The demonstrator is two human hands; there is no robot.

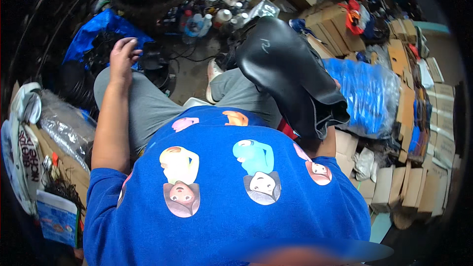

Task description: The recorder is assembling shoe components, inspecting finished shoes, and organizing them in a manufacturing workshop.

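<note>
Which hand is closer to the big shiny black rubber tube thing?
The right one. The right hand sits under the folded black rubber tube, mostly hidden by it and seemingly holding it up. The left hand rests far away on the left knee.

This looks like a cramped repair workshop or storeroom. Flattened and stacked cardboard boxes (433,118) crowd the right side, beside a clear bag of blue packets (367,96). Spray cans and bottles (217,2) stand clustered on the bare concrete floor (189,76), with black cables (189,56) trailing across it and plastic-wrapped goods (64,128) piled at the left.
</note>
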